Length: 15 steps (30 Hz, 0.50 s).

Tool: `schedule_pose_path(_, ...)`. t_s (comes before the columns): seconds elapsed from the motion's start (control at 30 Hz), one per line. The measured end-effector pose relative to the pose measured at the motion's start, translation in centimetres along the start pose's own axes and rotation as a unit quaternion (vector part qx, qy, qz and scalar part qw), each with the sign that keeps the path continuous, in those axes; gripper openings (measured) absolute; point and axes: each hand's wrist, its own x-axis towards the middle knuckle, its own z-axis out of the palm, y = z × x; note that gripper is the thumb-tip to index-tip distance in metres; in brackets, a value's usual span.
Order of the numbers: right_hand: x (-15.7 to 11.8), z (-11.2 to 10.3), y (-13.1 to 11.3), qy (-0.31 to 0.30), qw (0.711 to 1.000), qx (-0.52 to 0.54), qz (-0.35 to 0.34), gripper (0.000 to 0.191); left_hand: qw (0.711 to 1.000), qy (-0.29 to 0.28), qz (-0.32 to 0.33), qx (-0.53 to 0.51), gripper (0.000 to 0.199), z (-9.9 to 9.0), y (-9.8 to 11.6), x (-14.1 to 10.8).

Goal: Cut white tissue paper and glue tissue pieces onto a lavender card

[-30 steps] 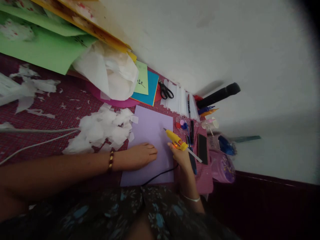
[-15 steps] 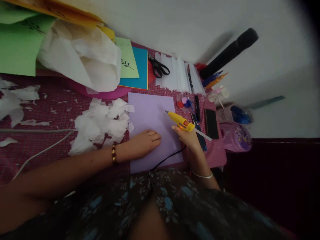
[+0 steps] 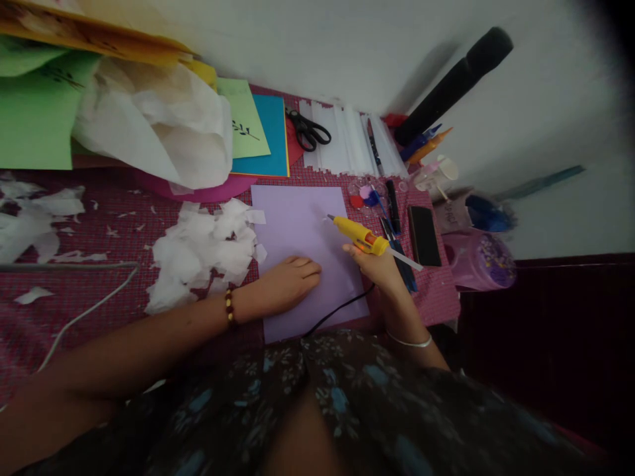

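Apparently to steady the purple paper point(image 3: 297, 215) on the desk point(image 3: 436, 297), the left hand point(image 3: 285, 285) rests unclenched upon it, while the right hand point(image 3: 381, 268) has its grip around the glue gun point(image 3: 354, 232), nozzle point(image 3: 331, 217) above the paper.

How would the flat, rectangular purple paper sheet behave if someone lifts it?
The purple sheet looks thin, so probably light and bendy. Lying flat, it seems unlikely to roll. The bare left hand resting on it might hold it down.

Gripping yellow plastic glue gun point(image 3: 358, 235) in right hand point(image 3: 381, 267)
Resting left hand point(image 3: 285, 285) on lilac paper point(image 3: 295, 221), eight o'clock from gun
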Motion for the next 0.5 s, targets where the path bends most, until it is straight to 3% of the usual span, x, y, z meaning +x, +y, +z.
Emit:
schedule_pose_path(0.2,0.4,-0.8,-0.4,-0.077,0.996,-0.014,-0.052,0.029,1.000,0.016,0.003,-0.006,0.016,0.3,-0.1,-0.1)
schedule_pose_path(0.37,0.8,-1.3,-0.3,-0.048,0.997,-0.056,-0.027,0.032,1.000,0.009,0.001,0.002,0.016,0.4,0.0,-0.2)
schedule_pose_path(0.5,1.0,-1.8,-0.7,-0.065,0.996,-0.063,-0.023,0.031,1.000,0.018,0.001,-0.003,0.015,0.3,-0.1,-0.2)
